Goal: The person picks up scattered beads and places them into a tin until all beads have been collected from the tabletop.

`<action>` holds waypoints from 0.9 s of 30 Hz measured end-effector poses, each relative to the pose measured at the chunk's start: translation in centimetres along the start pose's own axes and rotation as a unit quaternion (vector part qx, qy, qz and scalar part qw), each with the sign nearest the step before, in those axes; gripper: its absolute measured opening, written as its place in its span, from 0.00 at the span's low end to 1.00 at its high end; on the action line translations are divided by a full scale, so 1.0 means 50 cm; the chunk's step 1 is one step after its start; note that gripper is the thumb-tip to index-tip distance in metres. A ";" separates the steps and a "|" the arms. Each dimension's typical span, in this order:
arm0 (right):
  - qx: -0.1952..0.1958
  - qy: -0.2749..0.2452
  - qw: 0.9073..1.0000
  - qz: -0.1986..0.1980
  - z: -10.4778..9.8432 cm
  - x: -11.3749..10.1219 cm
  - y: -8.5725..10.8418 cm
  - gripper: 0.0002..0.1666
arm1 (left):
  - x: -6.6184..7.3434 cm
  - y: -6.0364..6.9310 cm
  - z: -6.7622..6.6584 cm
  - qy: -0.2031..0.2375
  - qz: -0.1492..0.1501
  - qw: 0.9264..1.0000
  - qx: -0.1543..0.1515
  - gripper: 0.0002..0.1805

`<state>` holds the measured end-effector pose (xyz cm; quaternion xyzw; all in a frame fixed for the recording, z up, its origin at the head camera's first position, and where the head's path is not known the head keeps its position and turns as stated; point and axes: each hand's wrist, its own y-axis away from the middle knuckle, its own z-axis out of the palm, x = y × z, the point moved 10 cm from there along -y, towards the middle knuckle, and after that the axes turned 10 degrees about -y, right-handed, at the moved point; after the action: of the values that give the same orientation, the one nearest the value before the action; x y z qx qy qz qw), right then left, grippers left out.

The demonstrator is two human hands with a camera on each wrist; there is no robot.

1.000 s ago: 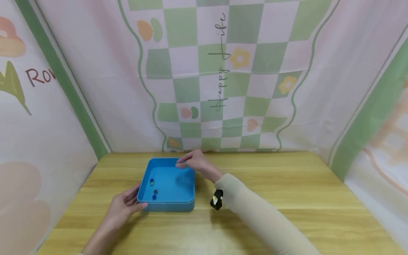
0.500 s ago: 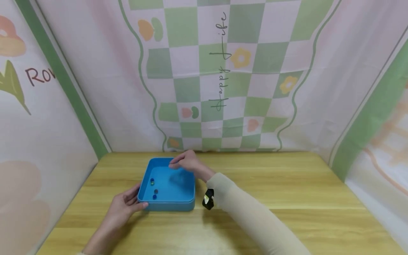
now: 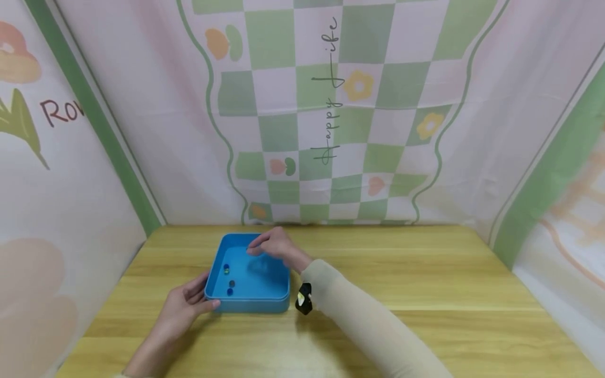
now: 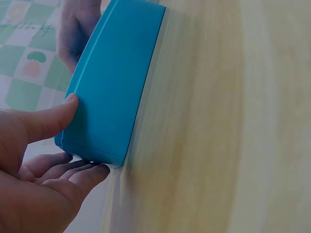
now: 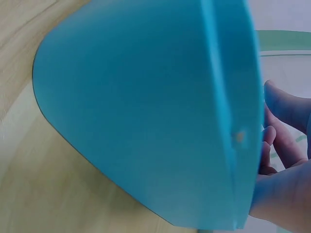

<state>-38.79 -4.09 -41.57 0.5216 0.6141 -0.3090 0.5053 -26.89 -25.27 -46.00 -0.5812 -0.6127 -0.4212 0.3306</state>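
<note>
A square blue box (image 3: 250, 304) without a lid stands on the table, with several small marbles inside along its left part. Among them are a blue marble (image 3: 229, 292), a dark one (image 3: 232, 283) and a yellow-green one (image 3: 226, 272). My left hand (image 3: 181, 307) grips the near left corner; in the left wrist view its thumb (image 4: 60, 116) presses the front wall and the fingers lie round the side. Over the box's far right part is my right hand (image 3: 276, 245), thumb and forefinger close together. Whether something small is between them cannot be made out; the box wall (image 5: 136, 107) hides the fingertips in the right wrist view.
A wooden table (image 3: 402, 283) extends to the right of the box and in front of it. Behind it hangs a checked green-and-white curtain (image 3: 314, 123), with more printed cloth on both sides. A black device (image 3: 304, 299) is on the right wrist.
My right hand has shifted left and slightly lower over the box. The left hand, the box and the marbles have stayed in place.
</note>
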 end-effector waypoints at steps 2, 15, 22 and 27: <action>-0.003 -0.002 1.000 0.004 0.004 0.001 0.000 0.05 | 0.000 -0.002 -0.001 0.002 -0.002 1.000 0.000 0.47; 0.001 0.004 1.000 0.003 0.027 0.010 0.002 0.04 | -0.007 -0.002 -0.002 0.002 -0.020 1.000 -0.002 0.47; 0.013 0.021 1.000 0.010 0.032 0.020 0.000 0.03 | -0.007 -0.003 -0.002 0.005 -0.015 1.000 -0.002 0.46; 0.011 0.016 1.000 0.008 0.034 0.021 -0.001 0.04 | -0.007 -0.005 -0.003 0.010 -0.010 1.000 -0.001 0.46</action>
<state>-38.26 -5.31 -43.10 0.5371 0.6144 -0.3031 0.4920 -27.09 -25.52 -46.29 -0.5713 -0.6142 -0.4313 0.3322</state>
